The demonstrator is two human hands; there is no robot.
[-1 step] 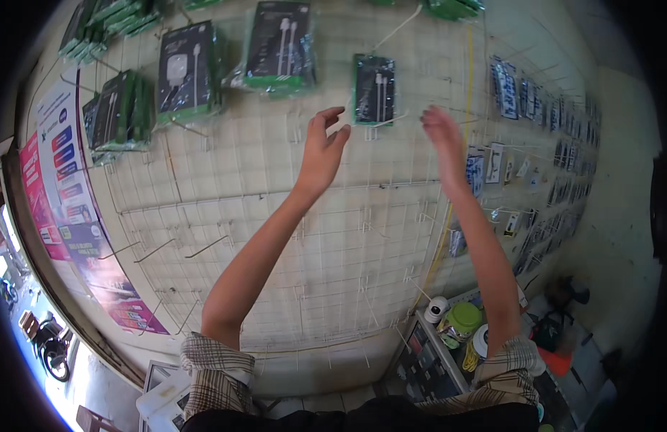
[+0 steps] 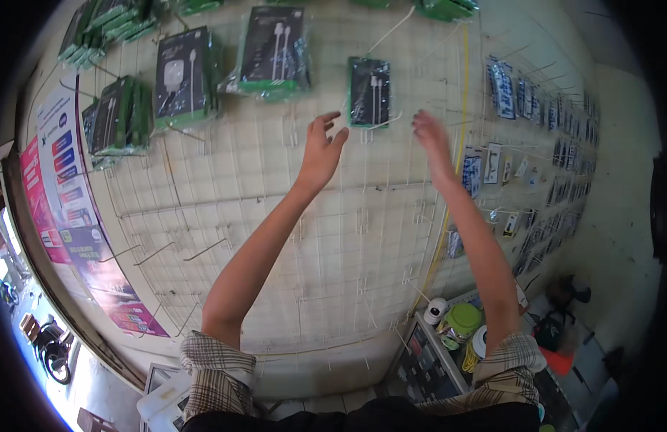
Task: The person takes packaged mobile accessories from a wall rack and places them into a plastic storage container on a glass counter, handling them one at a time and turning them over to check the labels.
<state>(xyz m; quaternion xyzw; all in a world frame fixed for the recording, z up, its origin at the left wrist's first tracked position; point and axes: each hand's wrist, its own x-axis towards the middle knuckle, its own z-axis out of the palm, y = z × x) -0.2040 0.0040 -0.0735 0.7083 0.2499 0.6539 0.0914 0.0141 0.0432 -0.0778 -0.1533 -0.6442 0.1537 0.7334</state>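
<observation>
A flat cable package (image 2: 369, 92), black with green edges and clear wrap, hangs on a wire hook of the white wall grid. My left hand (image 2: 321, 151) is raised just below and left of it, thumb and fingers apart, holding nothing. On the other side my right hand (image 2: 432, 144) is lifted to the right of the package, its slightly blurred fingers stretched out and nothing seen in them. Between that hand and the package, the white tip of a hook (image 2: 388, 122) sticks out. Neither hand appears to touch the package.
More packages hang to the left: a charger pack (image 2: 181, 75) and a two-cable pack (image 2: 274, 50). Bare hooks (image 2: 206, 249) jut from the lower grid (image 2: 276, 209). Small blue packets (image 2: 501, 86) line the right wall. A cabinet (image 2: 427, 353) with a green-lidded jar (image 2: 463, 318) stands low right.
My right hand has shifted slightly left, closer to the package. The view has moved a little, so the hanging packages sit slightly lower and further left. My left hand stays nearly the same.
</observation>
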